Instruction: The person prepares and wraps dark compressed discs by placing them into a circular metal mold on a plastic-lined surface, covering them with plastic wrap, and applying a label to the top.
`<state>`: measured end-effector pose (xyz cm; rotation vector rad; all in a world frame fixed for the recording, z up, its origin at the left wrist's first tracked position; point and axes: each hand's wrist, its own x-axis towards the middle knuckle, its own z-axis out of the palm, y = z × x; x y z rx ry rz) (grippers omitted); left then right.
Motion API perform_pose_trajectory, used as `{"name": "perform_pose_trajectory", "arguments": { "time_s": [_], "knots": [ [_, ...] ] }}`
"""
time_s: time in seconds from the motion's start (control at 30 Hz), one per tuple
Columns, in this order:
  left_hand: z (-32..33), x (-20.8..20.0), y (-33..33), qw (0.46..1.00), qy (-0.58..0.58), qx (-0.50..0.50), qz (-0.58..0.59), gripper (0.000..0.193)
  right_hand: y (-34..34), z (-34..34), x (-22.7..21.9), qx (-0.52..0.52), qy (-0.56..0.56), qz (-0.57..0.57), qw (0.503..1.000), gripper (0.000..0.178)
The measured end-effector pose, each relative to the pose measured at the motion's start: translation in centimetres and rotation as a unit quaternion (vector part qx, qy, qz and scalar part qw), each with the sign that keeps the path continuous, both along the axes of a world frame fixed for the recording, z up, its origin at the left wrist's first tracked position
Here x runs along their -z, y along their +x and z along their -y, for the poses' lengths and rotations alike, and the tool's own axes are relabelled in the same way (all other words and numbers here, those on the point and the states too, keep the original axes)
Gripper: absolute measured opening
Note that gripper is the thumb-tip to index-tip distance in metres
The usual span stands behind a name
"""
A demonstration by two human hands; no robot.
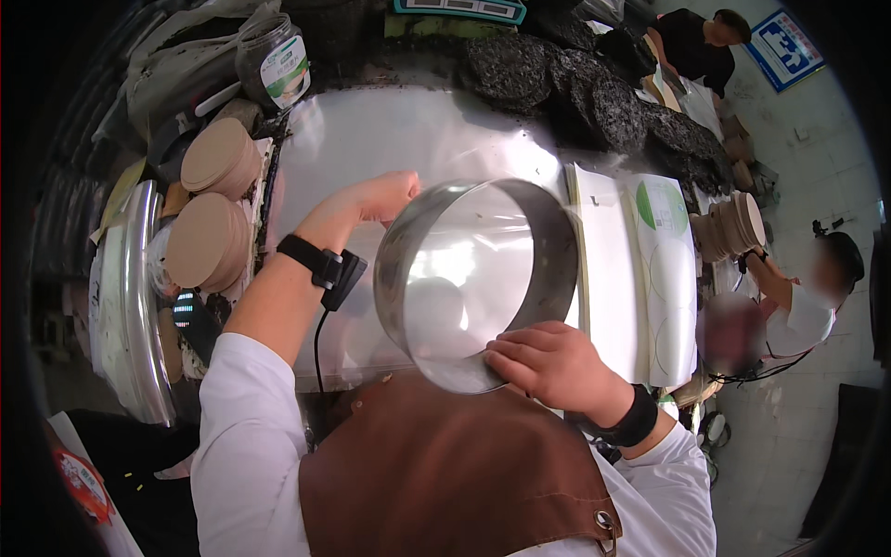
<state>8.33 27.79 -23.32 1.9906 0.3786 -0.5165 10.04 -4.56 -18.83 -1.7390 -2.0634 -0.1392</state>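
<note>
A wide, shiny metal ring (554,251), open through the middle, is tilted in front of me over the work surface. My right hand (557,364) grips its near right edge, fingers curled over the rim and thumb side low. Close against the ring's far left outer wall is my left hand (388,195), its fingers closed. What it holds, if anything, is hidden, and I cannot tell whether it touches the ring. Through the opening shows the glossy, pale metal sheet (339,139) of the worktop.
Stacks of round beige discs (206,243) stand at the left, beside a clear plastic roll (144,306). A lidless jar (283,70) is at the back left. Rough black round cakes (594,93) line the back right. White paper sheets (613,269) lie right. Two people are beyond.
</note>
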Motion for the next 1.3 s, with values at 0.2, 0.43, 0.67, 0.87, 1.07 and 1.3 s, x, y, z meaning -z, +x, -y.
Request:
{"name": "perform_pose_trajectory", "arguments": {
  "time_s": [0.2, 0.43, 0.67, 0.87, 1.07, 1.3],
  "knots": [
    [5.2, -6.5, -5.4, 0.915, 0.300, 0.116, 0.246, 0.006, 0.6, -3.4, 7.4, 0.079, -0.270, 0.034, 0.959, 0.012],
    [10.6, -0.4, -11.7, 0.815, 0.406, 0.073, 0.408, 0.012, 0.9, -5.3, 10.9, 0.096, -0.287, -0.047, 0.952, 0.055],
    [10.3, 7.3, -12.8, 0.800, 0.450, 0.064, 0.390, 0.012, -0.7, 0.0, 6.6, 0.145, -0.216, -0.018, 0.965, 0.068],
    [9.5, -1.6, -7.6, 0.959, 0.210, 0.142, 0.129, 0.077, 1.5, 3.2, 12.1, 0.188, -0.280, 0.035, 0.941, 0.068],
    [4.5, 2.3, -4.3, 0.869, 0.450, 0.023, 0.206, 0.091, 14.4, -8.1, 2.4, 0.177, -0.145, -0.050, 0.972, 0.063],
    [-7.8, 3.2, -19.5, 0.739, 0.607, -0.285, -0.069, 0.081, 36.7, -21.5, 8.2, 0.294, -0.222, 0.239, 0.898, 0.085]
  ]
}}
